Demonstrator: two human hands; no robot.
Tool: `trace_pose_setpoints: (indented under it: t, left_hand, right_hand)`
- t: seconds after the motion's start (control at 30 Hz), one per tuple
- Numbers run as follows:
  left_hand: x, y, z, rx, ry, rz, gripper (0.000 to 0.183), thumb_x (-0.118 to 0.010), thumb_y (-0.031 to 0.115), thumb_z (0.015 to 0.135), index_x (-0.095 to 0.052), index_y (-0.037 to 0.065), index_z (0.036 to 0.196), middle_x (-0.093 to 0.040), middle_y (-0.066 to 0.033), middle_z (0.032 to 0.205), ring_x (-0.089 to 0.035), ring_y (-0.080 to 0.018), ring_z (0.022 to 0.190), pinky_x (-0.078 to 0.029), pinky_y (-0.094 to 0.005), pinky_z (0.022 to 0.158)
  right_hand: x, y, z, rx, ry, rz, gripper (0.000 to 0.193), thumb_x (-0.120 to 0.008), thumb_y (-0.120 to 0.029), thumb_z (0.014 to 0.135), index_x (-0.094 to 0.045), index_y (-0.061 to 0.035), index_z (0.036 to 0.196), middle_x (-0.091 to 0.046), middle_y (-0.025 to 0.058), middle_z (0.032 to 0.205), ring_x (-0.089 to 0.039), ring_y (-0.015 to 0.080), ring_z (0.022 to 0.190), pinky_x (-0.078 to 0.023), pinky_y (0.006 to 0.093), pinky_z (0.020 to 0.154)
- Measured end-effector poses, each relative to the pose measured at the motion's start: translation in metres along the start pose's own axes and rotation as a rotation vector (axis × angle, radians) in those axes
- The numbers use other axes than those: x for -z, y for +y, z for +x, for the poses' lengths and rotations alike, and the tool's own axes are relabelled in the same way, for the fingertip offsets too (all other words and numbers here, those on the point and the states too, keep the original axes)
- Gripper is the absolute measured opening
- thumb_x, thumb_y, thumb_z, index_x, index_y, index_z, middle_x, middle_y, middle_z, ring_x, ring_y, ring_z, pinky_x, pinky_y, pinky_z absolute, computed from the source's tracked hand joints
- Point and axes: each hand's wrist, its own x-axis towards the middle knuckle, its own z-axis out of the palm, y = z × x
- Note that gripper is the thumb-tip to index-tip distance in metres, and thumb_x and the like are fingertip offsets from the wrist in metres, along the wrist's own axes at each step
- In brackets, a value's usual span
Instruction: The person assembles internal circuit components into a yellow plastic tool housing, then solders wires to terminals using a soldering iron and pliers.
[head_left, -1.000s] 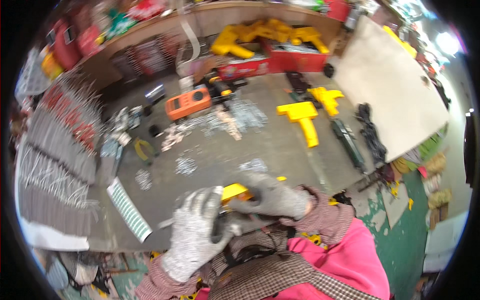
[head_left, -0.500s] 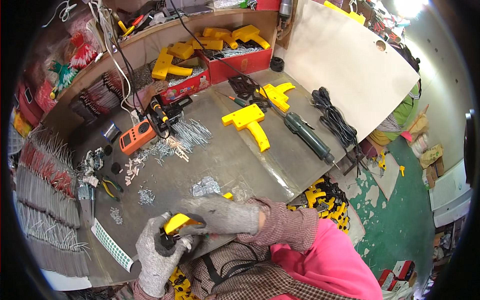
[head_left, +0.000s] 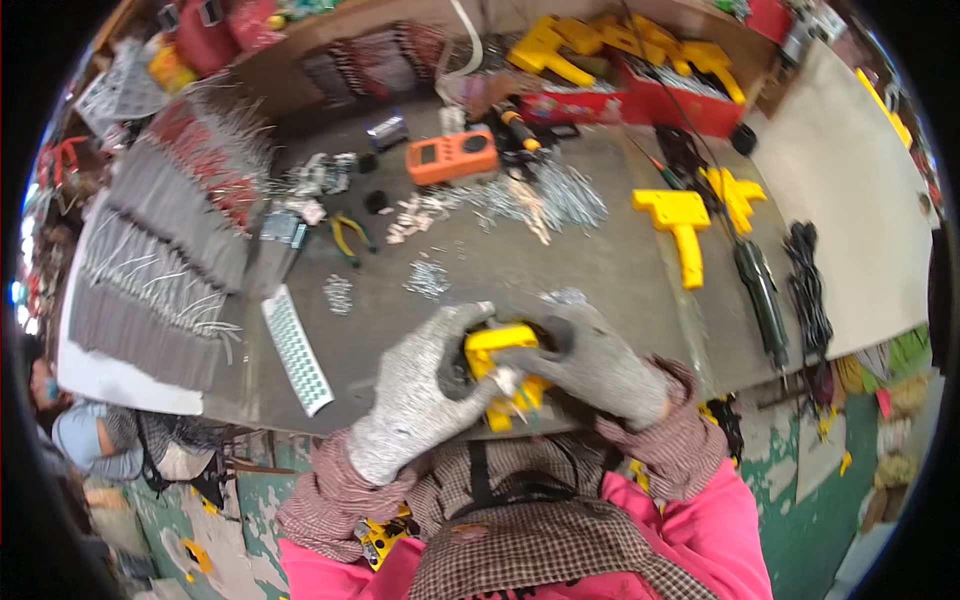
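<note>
At the table's near edge, my gloved left hand (head_left: 425, 385) and gloved right hand (head_left: 595, 360) grip a yellow plastic housing (head_left: 500, 343) between them. The left fingers wrap its left side. My right fingers press on it from the right. A small whitish part and thin wires show at its lower side, partly hidden by fingers. Beyond the hands lie a small heap of short screws (head_left: 427, 280) and a second small heap of metal parts (head_left: 338, 294). A yellow gun-shaped housing (head_left: 680, 215) lies farther right.
Left: bundled grey wires (head_left: 150, 270), a green-dotted sticker sheet (head_left: 297, 350), pliers (head_left: 350, 238). Back: an orange multimeter (head_left: 450, 158), long screws (head_left: 570, 200), a red box (head_left: 685, 112) with yellow housings. Right: a dark green electric screwdriver (head_left: 762, 300) and coiled black cable (head_left: 805, 290).
The view has turned left, so the table's things appear farther right. My right hand no longer reaches across the housing; it now grips the right side, opposite my left hand.
</note>
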Motion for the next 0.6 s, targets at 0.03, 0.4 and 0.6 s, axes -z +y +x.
trace_pose_setpoints:
  t: [0.03, 0.4, 0.6]
  left_hand:
    - [0.001, 0.004, -0.005, 0.048, 0.0, 0.009, 0.051, -0.078, 0.022, 0.079, -0.058, 0.003, 0.123, -0.064, -0.0139, 0.107, -0.065, -0.0236, 0.095, -0.053, -0.0352, 0.083]
    - [-0.043, -0.053, -0.027, 0.22, 0.052, -0.332, 0.027, -0.049, 0.005, 0.094, -0.053, 0.0, 0.121, -0.059, -0.0137, 0.103, -0.061, -0.0185, 0.097, -0.049, -0.0317, 0.086]
    - [-0.031, -0.035, -0.028, -0.266, -0.413, 0.065, 0.045, -0.071, 0.013, 0.073, -0.065, 0.014, 0.118, -0.061, -0.0135, 0.106, -0.059, -0.0352, 0.101, -0.044, -0.0482, 0.093]
  right_hand:
    - [-0.005, -0.007, -0.011, -0.062, 0.093, -0.055, 0.042, -0.066, -0.035, 0.09, -0.065, -0.0068, 0.12, -0.069, 0.0186, 0.094, -0.068, 0.0333, 0.091, -0.052, 0.0409, 0.079]
    - [-0.02, 0.028, -0.005, 0.153, -0.355, -0.283, 0.034, -0.065, -0.014, 0.087, -0.058, -0.0097, 0.12, -0.049, 0.0168, 0.131, -0.042, 0.0345, 0.132, -0.037, 0.0442, 0.109]
    - [-0.008, 0.049, -0.002, 0.05, -0.156, -0.236, 0.026, -0.054, -0.02, 0.097, -0.059, -0.0118, 0.122, -0.054, 0.0169, 0.124, -0.054, 0.0331, 0.115, -0.048, 0.0388, 0.097]
